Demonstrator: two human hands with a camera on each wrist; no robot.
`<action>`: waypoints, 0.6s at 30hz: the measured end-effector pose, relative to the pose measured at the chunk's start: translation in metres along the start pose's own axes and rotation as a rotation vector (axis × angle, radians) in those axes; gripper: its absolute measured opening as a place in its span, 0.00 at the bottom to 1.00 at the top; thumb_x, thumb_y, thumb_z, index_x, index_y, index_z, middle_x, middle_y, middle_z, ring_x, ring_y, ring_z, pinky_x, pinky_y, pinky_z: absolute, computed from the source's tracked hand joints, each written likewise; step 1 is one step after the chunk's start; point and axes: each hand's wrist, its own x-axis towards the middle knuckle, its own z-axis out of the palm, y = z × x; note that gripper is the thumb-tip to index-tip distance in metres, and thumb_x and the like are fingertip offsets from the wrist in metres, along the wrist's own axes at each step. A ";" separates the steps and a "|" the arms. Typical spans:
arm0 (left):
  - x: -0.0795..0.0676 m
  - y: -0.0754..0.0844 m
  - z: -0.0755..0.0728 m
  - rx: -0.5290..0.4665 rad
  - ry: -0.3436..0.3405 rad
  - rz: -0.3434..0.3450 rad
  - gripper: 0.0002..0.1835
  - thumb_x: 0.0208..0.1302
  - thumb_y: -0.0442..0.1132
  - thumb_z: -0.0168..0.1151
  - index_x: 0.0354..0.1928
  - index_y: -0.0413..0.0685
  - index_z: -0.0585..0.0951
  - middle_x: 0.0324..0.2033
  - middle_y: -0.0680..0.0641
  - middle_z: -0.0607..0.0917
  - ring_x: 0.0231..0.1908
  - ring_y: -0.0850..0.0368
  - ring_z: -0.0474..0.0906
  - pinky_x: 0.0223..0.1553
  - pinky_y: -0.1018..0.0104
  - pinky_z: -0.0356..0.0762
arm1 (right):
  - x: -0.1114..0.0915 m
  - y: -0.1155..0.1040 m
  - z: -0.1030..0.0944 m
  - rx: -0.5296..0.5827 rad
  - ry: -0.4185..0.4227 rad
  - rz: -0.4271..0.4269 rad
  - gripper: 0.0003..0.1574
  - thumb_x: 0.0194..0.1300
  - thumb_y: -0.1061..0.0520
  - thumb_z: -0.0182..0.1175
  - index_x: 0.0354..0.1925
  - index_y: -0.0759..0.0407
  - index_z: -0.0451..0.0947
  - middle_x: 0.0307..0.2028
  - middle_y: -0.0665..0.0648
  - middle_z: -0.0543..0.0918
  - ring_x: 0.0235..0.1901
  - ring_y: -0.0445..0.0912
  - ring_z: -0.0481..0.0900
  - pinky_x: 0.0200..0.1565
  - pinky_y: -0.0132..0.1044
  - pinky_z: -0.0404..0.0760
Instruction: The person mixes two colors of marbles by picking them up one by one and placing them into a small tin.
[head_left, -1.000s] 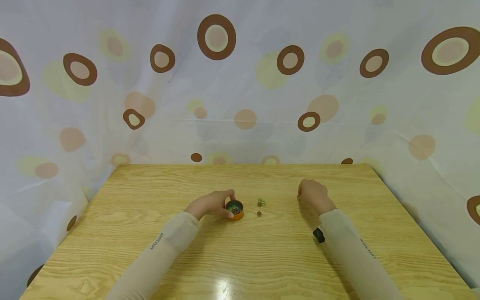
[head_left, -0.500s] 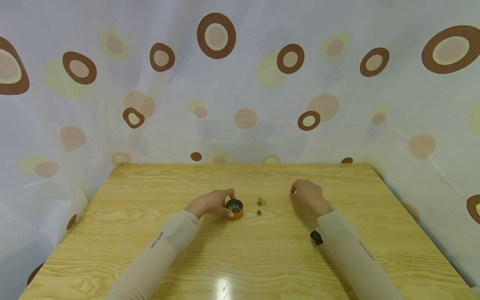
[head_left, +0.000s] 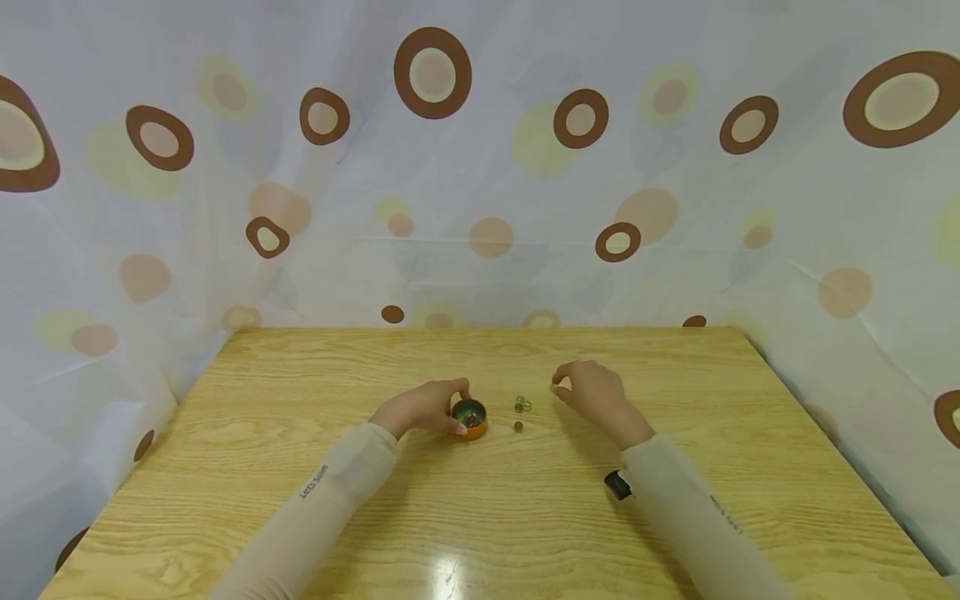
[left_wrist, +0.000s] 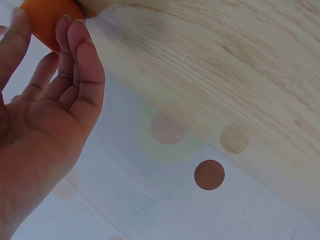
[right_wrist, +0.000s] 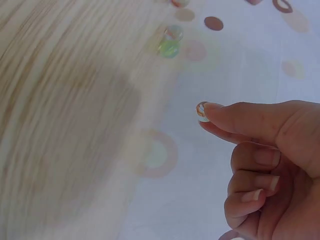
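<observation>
In the head view my left hand [head_left: 423, 407] holds a small round bowl [head_left: 471, 432], orange outside and dark green inside, standing on the table. Something small and reddish lies in its bottom, too small to make out. The left wrist view shows the thumb and fingertips around the bowl's orange side [left_wrist: 50, 20]. Between the thumb and index finger of my right hand [right_wrist: 270, 150] is a clear glass marble [right_wrist: 201, 112] with orange and white swirls; the other fingers are curled. A little cluster of marbles [head_left: 522, 405] lies between the hands, with a single brownish marble [head_left: 518, 426] nearer to me.
The wooden table [head_left: 480, 517] runs back to a white curtain [head_left: 480, 175] printed with brown, peach and yellow circles, which also hangs at both sides. A black device [head_left: 618, 484] sits by the right wrist.
My right hand has moved left across the table toward the marbles, and its thumb and index finger have come into clearer view. The left hand and bowl stay where they were.
</observation>
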 end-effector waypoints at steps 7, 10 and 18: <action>0.000 -0.001 0.000 -0.002 -0.002 -0.004 0.20 0.58 0.38 0.70 0.49 0.47 0.72 0.28 0.47 0.77 0.29 0.55 0.72 0.34 0.64 0.71 | -0.004 -0.028 -0.004 0.020 0.038 -0.042 0.12 0.66 0.52 0.62 0.44 0.57 0.83 0.15 0.48 0.77 0.12 0.41 0.65 0.15 0.31 0.60; 0.000 0.000 0.000 0.002 -0.001 -0.006 0.20 0.58 0.38 0.70 0.49 0.47 0.72 0.29 0.47 0.77 0.29 0.55 0.72 0.35 0.63 0.71 | -0.005 -0.038 -0.005 0.026 0.045 -0.063 0.13 0.66 0.51 0.62 0.45 0.57 0.83 0.12 0.47 0.72 0.11 0.39 0.63 0.15 0.30 0.58; 0.000 0.001 0.000 0.018 -0.005 -0.006 0.20 0.58 0.38 0.70 0.49 0.47 0.72 0.29 0.48 0.77 0.29 0.55 0.73 0.35 0.63 0.71 | -0.007 -0.063 -0.001 0.060 0.032 -0.087 0.11 0.66 0.53 0.63 0.44 0.56 0.84 0.14 0.47 0.74 0.13 0.39 0.67 0.15 0.31 0.61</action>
